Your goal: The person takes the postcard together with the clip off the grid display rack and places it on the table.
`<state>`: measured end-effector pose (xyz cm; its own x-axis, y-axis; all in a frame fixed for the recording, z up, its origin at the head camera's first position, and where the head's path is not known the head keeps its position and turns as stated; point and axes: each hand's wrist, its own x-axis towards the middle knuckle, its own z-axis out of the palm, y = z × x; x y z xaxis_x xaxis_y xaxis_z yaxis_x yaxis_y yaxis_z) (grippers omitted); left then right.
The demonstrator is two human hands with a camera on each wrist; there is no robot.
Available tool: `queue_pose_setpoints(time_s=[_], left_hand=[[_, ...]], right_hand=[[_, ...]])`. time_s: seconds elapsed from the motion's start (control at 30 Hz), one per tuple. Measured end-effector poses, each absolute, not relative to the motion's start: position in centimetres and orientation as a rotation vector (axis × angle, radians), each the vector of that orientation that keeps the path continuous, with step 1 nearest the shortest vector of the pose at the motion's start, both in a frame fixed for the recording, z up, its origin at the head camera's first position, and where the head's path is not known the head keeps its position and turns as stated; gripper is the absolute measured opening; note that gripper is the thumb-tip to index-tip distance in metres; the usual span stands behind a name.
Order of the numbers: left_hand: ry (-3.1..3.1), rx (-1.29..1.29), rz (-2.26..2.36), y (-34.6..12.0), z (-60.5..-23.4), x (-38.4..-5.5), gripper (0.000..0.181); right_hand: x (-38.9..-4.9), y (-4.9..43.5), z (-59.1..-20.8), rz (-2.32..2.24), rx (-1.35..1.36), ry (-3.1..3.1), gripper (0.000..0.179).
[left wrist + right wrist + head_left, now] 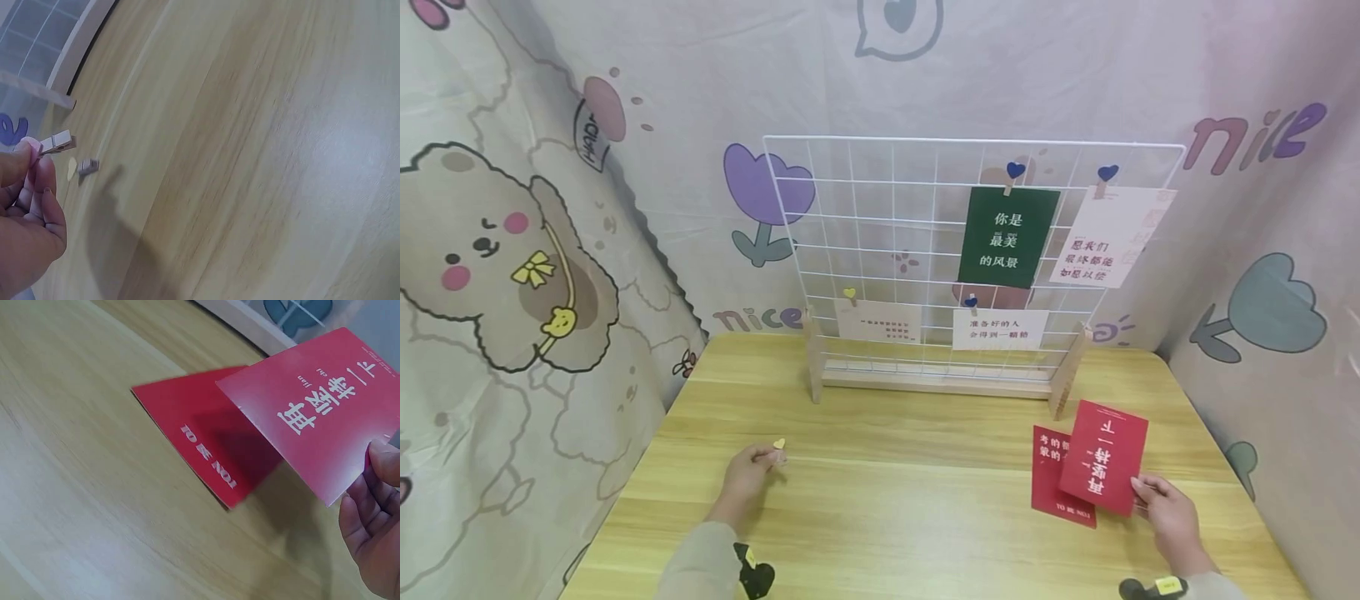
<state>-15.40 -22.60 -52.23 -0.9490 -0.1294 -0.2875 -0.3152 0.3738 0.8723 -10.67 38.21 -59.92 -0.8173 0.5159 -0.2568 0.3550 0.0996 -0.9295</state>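
Note:
My left hand is at the left of the table. Between thumb and fingers it pinches a small wooden clothespin by its pink heart end. A second clothespin, with a yellow heart, lies on the table just beyond the fingers. On the right side, my right hand holds a red card with white lettering by its near corner, thumb on top. This card is raised and tilted over another red card on the table, covering part of it.
At the back stands a white wire grid on wooden feet. Heart clothespins hold a green card, a pink-white card and two white cards on it. Patterned cloth hangs around the table.

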Motion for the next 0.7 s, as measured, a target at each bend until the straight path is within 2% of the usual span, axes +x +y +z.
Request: queue_pose_setpoints(time_s=[0.13, 0.37, 0.4, 0.7], left_hand=[[2.442, -0.441, 1.606, -23.2, -52.3, -15.6, 0.029], [2.356, -0.527, 1.710, -24.1, -52.8, -16.2, 0.029], [2.362, -0.533, 1.711, -24.2, -52.9, -16.3, 0.029], [2.504, -0.537, 1.513, -25.6, -53.5, -16.3, 0.029]], right_hand=[[-10.1, 38.2, -58.7, 1.777, -0.938, -2.266, 0.018], [-8.9, 36.4, -54.2, 1.758, -0.962, -2.371, 0.034], [-8.8, 36.3, -53.8, 1.765, -0.977, -2.378, 0.032], [-8.5, 38.9, -54.5, 1.821, -0.907, -2.514, 0.042]])
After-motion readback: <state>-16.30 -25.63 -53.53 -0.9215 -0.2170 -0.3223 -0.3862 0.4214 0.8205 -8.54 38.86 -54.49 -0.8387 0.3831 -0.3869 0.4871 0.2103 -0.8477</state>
